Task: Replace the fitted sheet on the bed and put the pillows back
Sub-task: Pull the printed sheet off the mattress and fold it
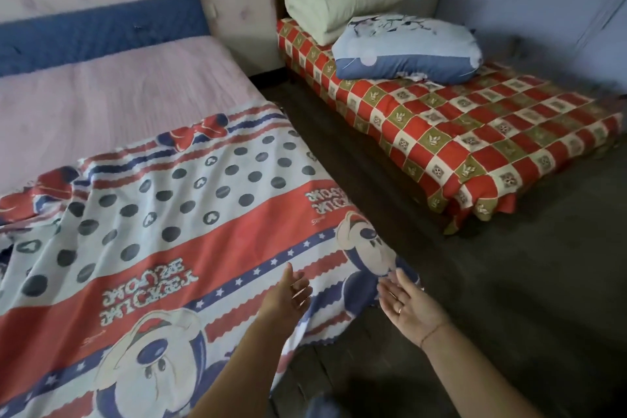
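While the bed (112,88) lies bare and pink toward 11 o'clock, the red, white and blue cartoon sheet (190,214) covers its near half, stripes running 8 to 2 o'clock, rumpled at 9. The blue pillow (407,47) sits on the other bed at 1 o'clock. Both hands are spread and empty: the left hand (291,295) is over the sheet, the right hand (403,302) nearer its hanging corner.

The cartoon-print sheet (190,180) is showing "MICKEY MOUSE" in white outlined letters on its red band (237,231), reading upside down from the head view; the same words are appearing again near the sheet's right edge. A small script mark beside each is proving too faint to read.
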{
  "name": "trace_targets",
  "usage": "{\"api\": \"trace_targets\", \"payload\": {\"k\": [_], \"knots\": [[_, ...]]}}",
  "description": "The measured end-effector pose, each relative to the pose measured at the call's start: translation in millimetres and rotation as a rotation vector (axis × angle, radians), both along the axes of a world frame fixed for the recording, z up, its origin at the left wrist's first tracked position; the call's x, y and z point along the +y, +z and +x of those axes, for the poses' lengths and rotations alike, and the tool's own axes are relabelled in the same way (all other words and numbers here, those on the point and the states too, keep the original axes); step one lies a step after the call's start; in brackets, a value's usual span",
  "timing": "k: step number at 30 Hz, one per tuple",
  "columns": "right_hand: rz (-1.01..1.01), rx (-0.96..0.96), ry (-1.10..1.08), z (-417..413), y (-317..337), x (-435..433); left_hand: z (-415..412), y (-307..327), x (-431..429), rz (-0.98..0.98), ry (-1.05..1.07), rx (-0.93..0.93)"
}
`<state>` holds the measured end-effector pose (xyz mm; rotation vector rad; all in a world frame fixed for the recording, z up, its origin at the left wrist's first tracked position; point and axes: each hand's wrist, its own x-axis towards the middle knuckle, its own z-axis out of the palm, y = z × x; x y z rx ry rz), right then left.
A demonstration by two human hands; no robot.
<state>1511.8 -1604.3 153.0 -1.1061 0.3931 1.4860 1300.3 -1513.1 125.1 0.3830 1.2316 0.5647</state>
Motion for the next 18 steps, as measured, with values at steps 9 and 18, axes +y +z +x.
{"api": "trace_targets", "payload": {"k": [9,18], "knots": [[0.069,-0.181,0.262,99,22,149,123,9,145,0.014,0.152,-0.067],[0.145,-0.222,0.384,209,37,280,245,40,259,0.059,0.226,-0.086]]}}
